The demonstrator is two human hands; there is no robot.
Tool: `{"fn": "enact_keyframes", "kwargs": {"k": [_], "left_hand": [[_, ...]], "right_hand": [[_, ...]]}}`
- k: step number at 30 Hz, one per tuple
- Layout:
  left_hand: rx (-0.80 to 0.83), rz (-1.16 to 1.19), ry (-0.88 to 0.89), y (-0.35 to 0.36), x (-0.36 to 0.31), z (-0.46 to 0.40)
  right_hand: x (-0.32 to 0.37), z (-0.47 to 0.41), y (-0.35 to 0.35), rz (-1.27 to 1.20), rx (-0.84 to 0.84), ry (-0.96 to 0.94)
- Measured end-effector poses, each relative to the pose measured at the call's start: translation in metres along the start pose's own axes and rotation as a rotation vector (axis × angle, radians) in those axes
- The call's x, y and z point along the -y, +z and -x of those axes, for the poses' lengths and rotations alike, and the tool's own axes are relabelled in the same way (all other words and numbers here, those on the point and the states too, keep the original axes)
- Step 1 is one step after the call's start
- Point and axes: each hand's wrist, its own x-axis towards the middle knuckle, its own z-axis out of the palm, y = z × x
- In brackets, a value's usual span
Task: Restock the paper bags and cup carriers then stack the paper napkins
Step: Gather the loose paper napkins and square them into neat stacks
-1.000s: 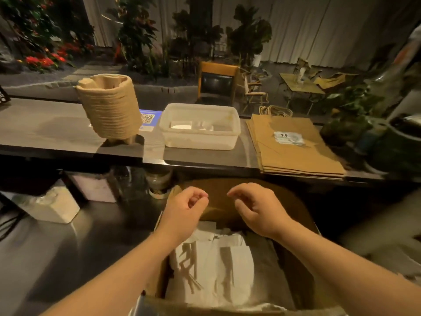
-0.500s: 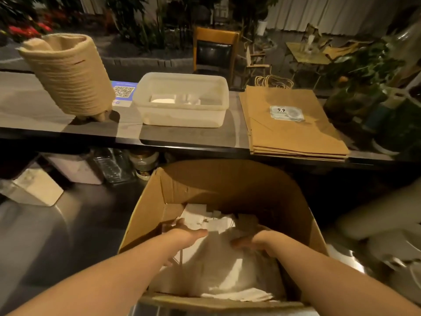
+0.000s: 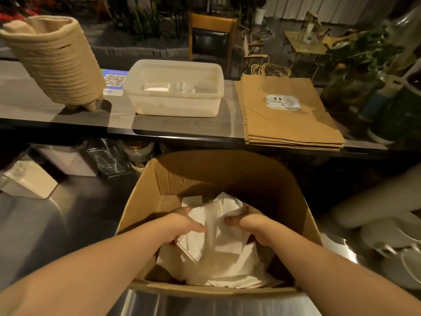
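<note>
Since a moment ago you have been sinking both hands deeper into the cardboard box [image 3: 145, 201], and they have closed in on the napkins that they were only reaching for.

In the head view, your left hand [image 3: 182, 224] is curling round the left side of a bundle of white paper napkins [image 3: 214, 233], thumb lying across the top, while your right hand [image 3: 248, 224] is gripping the bundle's right side the same way. The bundle is sitting inside the box, between your two hands, on top of more loose white paper. The box is standing on the steel worktop [image 3: 57, 224] just below the dark counter [image 3: 182, 126]. On that counter the cup carriers [image 3: 54, 62] are leaning in a tilted stack at the left, a translucent plastic tub [image 3: 175, 87] is sitting in the middle with a QR code card [image 3: 114, 82] just beside it, and the brown paper bags [image 3: 287, 115] are lying flat in a pile at the right, a sticker on the top one.
</note>
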Motion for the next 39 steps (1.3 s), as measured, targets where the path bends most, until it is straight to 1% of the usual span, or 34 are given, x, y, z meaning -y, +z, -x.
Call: {"fn": "enact_keyframes", "kwargs": {"k": [3, 6, 10, 13, 16, 19, 24, 26, 29, 32, 34, 39], "left_hand": [[-0.066, 0.135, 0.062, -0.013, -0.012, 0.022], [-0.123, 0.254, 0.124, -0.023, -0.019, 0.044], [-0.191, 0.352, 0.248, -0.024, -0.024, 0.08], [-0.223, 0.439, 0.355, -0.021, -0.026, 0.11], [-0.216, 0.532, 0.446, -0.016, -0.022, 0.141], [-0.21, 0.594, 0.511, -0.008, -0.013, 0.173], [-0.143, 0.664, 0.557, 0.021, 0.015, 0.218], [-0.113, 0.68, 0.565, 0.036, 0.032, 0.227], [-0.057, 0.676, 0.556, 0.062, 0.06, 0.229], [-0.051, 0.621, 0.536, 0.085, 0.09, 0.217], [-0.068, 0.519, 0.513, 0.098, 0.108, 0.204], [-0.089, 0.218, 0.374, 0.123, 0.14, 0.162]], "right_hand": [[0.01, 0.013, -0.015, -0.137, 0.005, 0.0], [0.021, 0.041, -0.029, -0.312, 0.053, -0.025], [0.026, 0.083, -0.044, -0.496, 0.099, -0.106], [0.021, 0.115, -0.05, -0.583, 0.13, -0.177], [0.012, 0.146, -0.053, -0.645, 0.126, -0.245], [-0.001, 0.175, -0.054, -0.695, 0.168, -0.301], [-0.042, 0.211, -0.046, -0.767, 0.232, -0.323], [-0.064, 0.217, -0.038, -0.758, 0.237, -0.332], [-0.101, 0.218, -0.026, -0.701, 0.215, -0.359], [-0.138, 0.214, -0.02, -0.668, 0.264, -0.38], [-0.16, 0.209, -0.016, -0.622, 0.277, -0.353], [-0.203, 0.19, 0.001, -0.401, 0.242, -0.269]]}}
